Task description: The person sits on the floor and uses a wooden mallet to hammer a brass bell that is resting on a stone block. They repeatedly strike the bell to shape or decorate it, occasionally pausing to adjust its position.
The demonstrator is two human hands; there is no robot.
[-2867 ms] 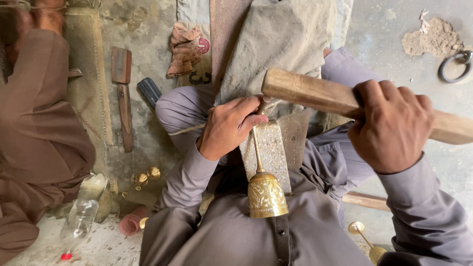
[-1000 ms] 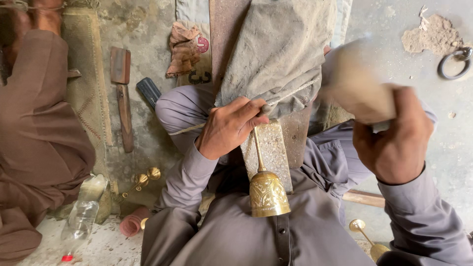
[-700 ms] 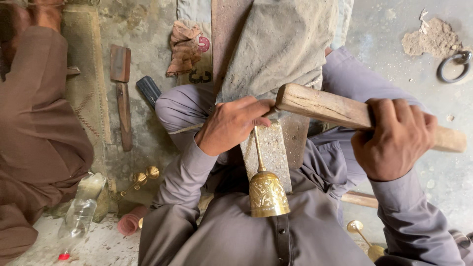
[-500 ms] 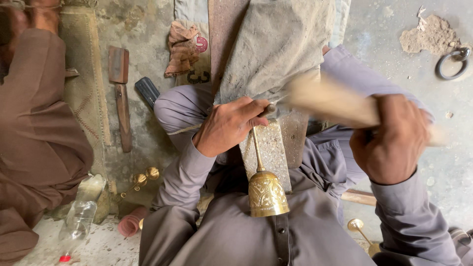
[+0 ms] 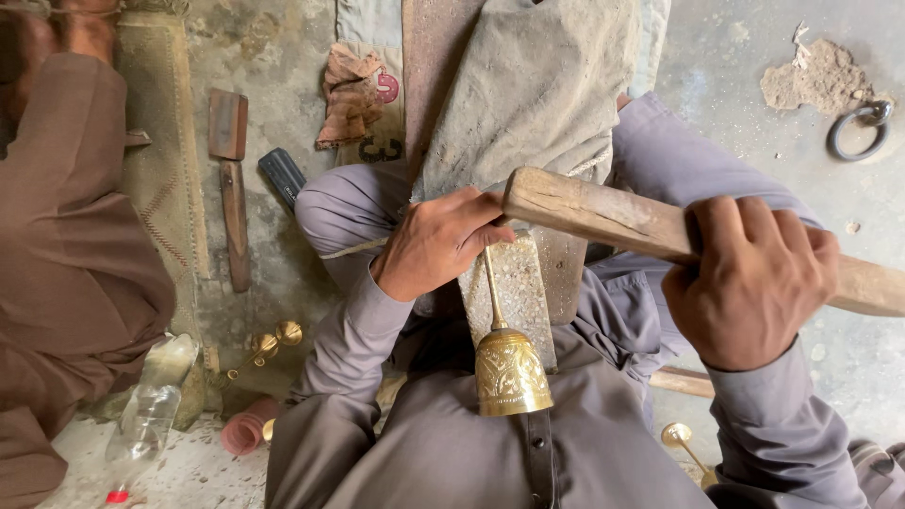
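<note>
Brass bell [image 5: 512, 371] stem pinched by left hand [image 5: 436, 243]; right hand [image 5: 749, 281] grips wooden mallet [image 5: 603, 212].

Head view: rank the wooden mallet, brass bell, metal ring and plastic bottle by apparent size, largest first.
1. wooden mallet
2. plastic bottle; brass bell looks similar, so unsure
3. metal ring

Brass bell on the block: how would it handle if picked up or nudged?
The brass bell looks rigid, likely heavy for its size. Its thin stem, pinched by the left hand, may bend. Lying sideways, its round body would probably roll.
</note>
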